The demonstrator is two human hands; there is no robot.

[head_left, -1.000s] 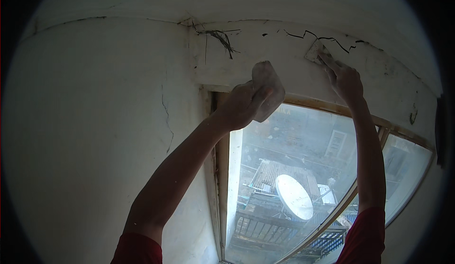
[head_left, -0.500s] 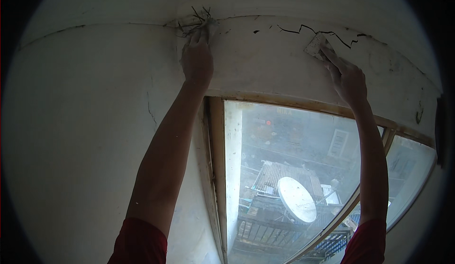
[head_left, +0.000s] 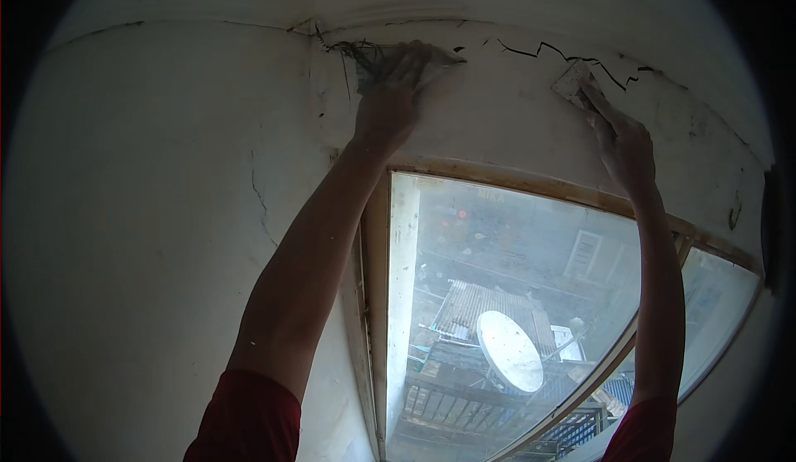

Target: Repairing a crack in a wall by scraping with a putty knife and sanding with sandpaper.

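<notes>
My left hand (head_left: 391, 101) reaches up to the wall below the ceiling, fingers bent over a thin grey cloth-like piece (head_left: 448, 61) whose pointed end sticks out to the right. Its exact kind I cannot make out. A tangle of dark wire-like strands (head_left: 358, 50) spreads from beside these fingers toward the wall corner. On the right, my right hand (head_left: 620, 143) grips a flat, squarish, pale speckled piece (head_left: 570, 84) against the wall, thumb and fingers closed on its edge. A jagged black crack (head_left: 543, 46) runs just above it.
Below my hands, a wooden window frame (head_left: 514, 182) borders glass panes. Outside show a white satellite dish (head_left: 510, 352) and a corrugated roof (head_left: 489, 308). A thin crack (head_left: 260, 196) marks the left wall. A dark object (head_left: 770, 230) is at the right edge.
My left hand has moved right from the corner with the grey piece, and the dark strands now stretch sideways behind it. My right hand stays at the crack; the view has shifted slightly.
</notes>
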